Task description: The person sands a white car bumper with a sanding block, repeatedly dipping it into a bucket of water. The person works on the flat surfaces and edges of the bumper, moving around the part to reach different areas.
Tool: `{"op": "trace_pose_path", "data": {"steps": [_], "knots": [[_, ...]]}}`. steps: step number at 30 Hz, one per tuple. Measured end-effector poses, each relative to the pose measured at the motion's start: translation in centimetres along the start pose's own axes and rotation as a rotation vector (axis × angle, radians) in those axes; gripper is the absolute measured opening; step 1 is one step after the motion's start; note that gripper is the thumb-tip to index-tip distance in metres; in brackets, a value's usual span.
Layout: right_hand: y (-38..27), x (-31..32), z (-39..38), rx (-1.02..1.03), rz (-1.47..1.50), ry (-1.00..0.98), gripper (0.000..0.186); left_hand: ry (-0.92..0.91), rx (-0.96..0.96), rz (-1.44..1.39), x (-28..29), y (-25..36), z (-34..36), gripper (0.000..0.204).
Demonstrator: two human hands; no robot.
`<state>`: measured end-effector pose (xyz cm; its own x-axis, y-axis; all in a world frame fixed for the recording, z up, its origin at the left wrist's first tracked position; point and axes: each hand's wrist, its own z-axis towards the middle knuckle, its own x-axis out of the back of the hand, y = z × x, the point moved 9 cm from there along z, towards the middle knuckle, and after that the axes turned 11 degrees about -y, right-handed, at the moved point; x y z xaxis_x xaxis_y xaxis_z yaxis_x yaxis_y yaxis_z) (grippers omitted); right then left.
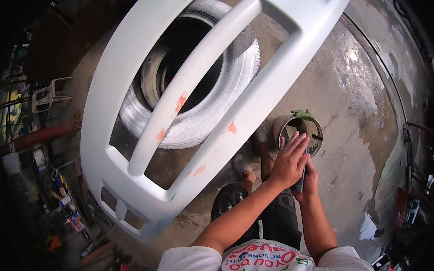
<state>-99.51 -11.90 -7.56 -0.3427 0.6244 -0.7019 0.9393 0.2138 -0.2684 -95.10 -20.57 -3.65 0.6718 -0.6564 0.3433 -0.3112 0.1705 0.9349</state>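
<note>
In front of my body, over a bucket (277, 129), my two hands come together. A dark grey, flat, oblong piece (300, 184) lies between them; its kind is hard to make out. My right hand (310, 180) holds it from the right side, thumb and fingers along its edge. My left hand (290, 162) rests across its top with the fingers stretched out. To the left, a large white car bumper (254, 102) with long openings shows orange-red patches and a small green mark.
Beneath the bumper lies a whitish tire (245, 52). A green glove or rag (303, 115) hangs on the bucket's rim. A plastic chair (53, 94) and cluttered tools (64, 190) are at the left. The concrete floor (341, 101) has wet patches.
</note>
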Motion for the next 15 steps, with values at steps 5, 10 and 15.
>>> {"op": "trace_pose_path", "data": {"steps": [5, 10, 15], "knots": [[4.7, 6.5, -2.0, 0.002, 0.026, 0.107, 0.052, -0.082, 0.068, 0.065, -4.6, -4.3, -5.1, 0.047], [7.2, 12.2, -2.2, -0.044, -0.041, 0.182, 0.05, 0.033, 0.242, -0.023, -8.0, -9.4, -8.2, 0.05], [7.1, 18.0, -1.7, -0.105, -0.173, 0.202, 0.052, 0.076, 0.225, -0.131, -10.9, -11.9, -8.1, 0.047]]}}
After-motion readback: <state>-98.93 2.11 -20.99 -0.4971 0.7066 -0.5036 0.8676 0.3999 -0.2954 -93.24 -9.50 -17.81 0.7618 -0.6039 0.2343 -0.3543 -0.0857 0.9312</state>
